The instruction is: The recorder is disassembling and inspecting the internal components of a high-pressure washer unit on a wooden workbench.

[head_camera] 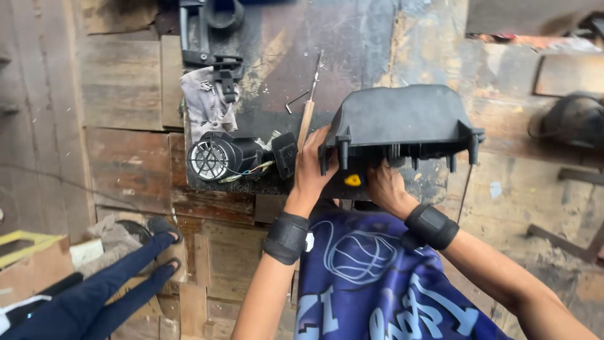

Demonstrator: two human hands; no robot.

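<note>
I hold a large black plastic housing (402, 123) with pegs along its lower edge over the dark workbench (352, 50). My left hand (309, 170) grips its left side. My right hand (385, 186) holds it from underneath, near a small yellow part (353, 180). Both wrists wear black bands. My blue printed shirt (371, 283) fills the bottom of the view.
Left of the housing lie a black motor unit with a round metal grille (220, 157), a grey rag (204, 101), a wooden-handled tool (308, 113), a hex key (296, 101) and black brackets (211, 31). Another person's legs in dark trousers (107, 283) reach in at lower left. A dark object (576, 119) sits at right.
</note>
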